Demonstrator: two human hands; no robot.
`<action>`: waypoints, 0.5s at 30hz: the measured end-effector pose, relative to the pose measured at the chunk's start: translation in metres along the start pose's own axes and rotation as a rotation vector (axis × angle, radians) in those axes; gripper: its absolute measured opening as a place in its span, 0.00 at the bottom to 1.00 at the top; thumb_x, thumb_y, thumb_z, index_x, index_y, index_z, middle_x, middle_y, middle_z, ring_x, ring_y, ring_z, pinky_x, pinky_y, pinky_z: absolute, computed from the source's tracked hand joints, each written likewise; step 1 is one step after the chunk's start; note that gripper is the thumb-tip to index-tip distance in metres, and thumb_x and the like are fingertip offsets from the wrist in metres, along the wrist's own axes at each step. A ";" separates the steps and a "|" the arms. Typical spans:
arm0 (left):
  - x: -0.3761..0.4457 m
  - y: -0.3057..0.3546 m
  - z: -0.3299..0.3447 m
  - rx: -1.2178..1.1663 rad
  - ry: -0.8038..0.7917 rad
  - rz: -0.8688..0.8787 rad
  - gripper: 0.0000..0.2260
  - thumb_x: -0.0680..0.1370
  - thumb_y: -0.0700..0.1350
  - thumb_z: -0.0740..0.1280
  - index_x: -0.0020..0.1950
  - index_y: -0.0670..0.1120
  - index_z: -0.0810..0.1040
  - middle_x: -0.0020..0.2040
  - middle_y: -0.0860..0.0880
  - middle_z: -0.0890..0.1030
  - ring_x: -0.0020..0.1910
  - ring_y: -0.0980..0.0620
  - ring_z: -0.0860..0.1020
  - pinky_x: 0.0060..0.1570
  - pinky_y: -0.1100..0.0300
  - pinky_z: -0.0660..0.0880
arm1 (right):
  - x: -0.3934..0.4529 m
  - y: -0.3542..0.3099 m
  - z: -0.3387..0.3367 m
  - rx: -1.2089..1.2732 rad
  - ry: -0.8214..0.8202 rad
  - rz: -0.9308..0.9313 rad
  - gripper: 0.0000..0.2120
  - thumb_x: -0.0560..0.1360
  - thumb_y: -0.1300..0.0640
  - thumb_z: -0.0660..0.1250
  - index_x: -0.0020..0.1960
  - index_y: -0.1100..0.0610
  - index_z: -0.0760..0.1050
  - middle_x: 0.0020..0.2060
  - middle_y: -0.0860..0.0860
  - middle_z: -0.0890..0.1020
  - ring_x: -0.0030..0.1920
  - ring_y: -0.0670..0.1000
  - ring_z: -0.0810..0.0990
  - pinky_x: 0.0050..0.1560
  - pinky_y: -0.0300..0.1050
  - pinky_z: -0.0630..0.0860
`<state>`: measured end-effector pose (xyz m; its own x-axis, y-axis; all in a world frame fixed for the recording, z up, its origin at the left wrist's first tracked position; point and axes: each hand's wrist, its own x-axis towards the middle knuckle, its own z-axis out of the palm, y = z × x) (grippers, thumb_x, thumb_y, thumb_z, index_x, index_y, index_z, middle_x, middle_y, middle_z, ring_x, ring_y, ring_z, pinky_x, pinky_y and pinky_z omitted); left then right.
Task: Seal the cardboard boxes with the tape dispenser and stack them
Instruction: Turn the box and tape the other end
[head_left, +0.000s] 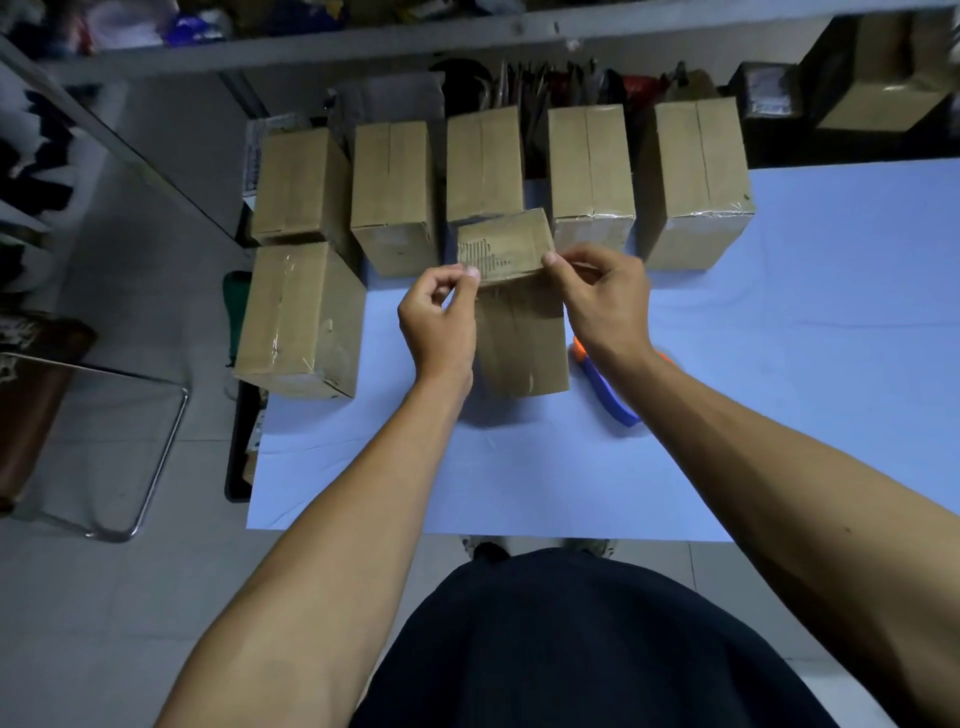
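Observation:
A small cardboard box (519, 343) stands on the light blue table (779, 364) in front of me. Its far flap (506, 244) is raised, printed side toward me. My left hand (439, 322) pinches the flap's left corner and my right hand (605, 301) pinches its right corner. The blue and orange tape dispenser (608, 395) lies on the table just right of the box, partly hidden under my right forearm. Several closed boxes stand in a row behind (589, 171). Another box (301, 322) with shiny tape on it sits at the table's left edge.
A metal-framed chair (130, 452) stands on the floor to the left. A cluttered shelf (363, 47) runs across the back. Dark boxes and a brown carton (878, 78) sit at the back right.

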<state>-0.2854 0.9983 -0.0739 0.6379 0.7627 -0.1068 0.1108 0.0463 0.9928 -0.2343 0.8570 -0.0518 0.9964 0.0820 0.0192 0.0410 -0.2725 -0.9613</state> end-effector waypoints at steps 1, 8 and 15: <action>0.000 0.001 0.001 0.015 0.009 0.001 0.09 0.75 0.39 0.72 0.37 0.49 0.79 0.45 0.47 0.84 0.41 0.54 0.78 0.41 0.66 0.74 | 0.002 -0.003 0.002 -0.006 0.011 -0.007 0.07 0.76 0.54 0.72 0.45 0.58 0.85 0.38 0.49 0.86 0.41 0.44 0.83 0.48 0.44 0.80; -0.005 -0.001 0.004 0.073 0.106 -0.052 0.05 0.73 0.39 0.70 0.38 0.46 0.78 0.43 0.49 0.83 0.40 0.53 0.77 0.36 0.66 0.72 | 0.001 0.004 0.016 -0.162 0.060 -0.016 0.09 0.76 0.54 0.70 0.38 0.51 0.76 0.39 0.50 0.81 0.41 0.47 0.81 0.47 0.48 0.79; -0.022 -0.012 0.007 0.079 0.094 -0.051 0.04 0.68 0.40 0.70 0.36 0.48 0.77 0.45 0.47 0.82 0.38 0.50 0.76 0.39 0.60 0.77 | -0.008 0.020 0.001 -0.162 0.049 0.030 0.08 0.75 0.54 0.71 0.38 0.53 0.75 0.40 0.52 0.81 0.43 0.44 0.81 0.47 0.49 0.80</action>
<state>-0.2951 0.9764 -0.0843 0.5563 0.8178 -0.1474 0.2033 0.0381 0.9784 -0.2411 0.8521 -0.0716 0.9996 0.0253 0.0082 0.0181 -0.4252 -0.9049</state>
